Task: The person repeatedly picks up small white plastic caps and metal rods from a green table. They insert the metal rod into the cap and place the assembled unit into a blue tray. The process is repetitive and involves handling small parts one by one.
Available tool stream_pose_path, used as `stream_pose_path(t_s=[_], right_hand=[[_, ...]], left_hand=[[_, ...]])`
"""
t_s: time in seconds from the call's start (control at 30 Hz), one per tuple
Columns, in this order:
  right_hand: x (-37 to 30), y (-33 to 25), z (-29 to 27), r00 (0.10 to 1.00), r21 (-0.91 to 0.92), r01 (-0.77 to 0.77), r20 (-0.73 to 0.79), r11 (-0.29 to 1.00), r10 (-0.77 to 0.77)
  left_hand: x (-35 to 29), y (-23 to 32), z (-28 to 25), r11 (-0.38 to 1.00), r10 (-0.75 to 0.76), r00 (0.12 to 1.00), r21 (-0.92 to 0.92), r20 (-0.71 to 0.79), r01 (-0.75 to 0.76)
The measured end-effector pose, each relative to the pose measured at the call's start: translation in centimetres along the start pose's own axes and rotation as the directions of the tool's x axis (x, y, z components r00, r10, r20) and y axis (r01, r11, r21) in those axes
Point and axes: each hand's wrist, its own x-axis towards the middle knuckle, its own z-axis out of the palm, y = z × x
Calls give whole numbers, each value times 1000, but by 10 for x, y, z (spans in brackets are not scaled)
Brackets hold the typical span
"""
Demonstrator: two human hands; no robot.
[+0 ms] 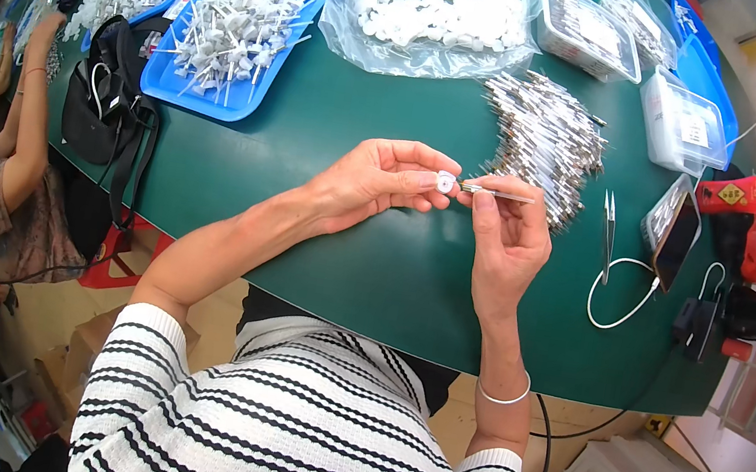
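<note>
Over the near part of the green table, my left hand (pixel 388 179) pinches a small round white plastic cap (pixel 446 183) between thumb and fingers. My right hand (pixel 508 231) grips a thin metal-and-clear rod (pixel 504 195), its left end at the cap; whether it sits inside the cap I cannot tell. Beyond my right hand lies a heap of similar thin rods (pixel 548 144). A clear plastic bag (pixel 370 57) full of white caps (pixel 442 6) lies at the far middle. To its left, a blue tray (pixel 158 86) bears many white caps with rods attached.
Tweezers (pixel 607 233) and a phone (pixel 678 244) with a white cable (pixel 614 322) lie at right. Clear plastic boxes (pixel 592 35) stand at the far right near a red-labelled bottle (pixel 734 195). A black bag (pixel 105 102) sits at left, beside another person (pixel 11 172).
</note>
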Motion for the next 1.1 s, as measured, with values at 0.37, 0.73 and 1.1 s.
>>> stream_pose_path(t_s=[0.37,0.73,1.1], right_hand=[[0,1,-1,998,-103,56,-3,993,-57],[1,3,-1,989,-248,146,25,958,-144],[2,1,-1,964,-359,265,87,895,-250]], left_hand=[[0,-1,-1,1000,-2,1000,15,-12,2],[0,-2,1,1000,-5,1000,28,-24,5],[1,-3,-1,1000,-4,1000,21,-26,4]])
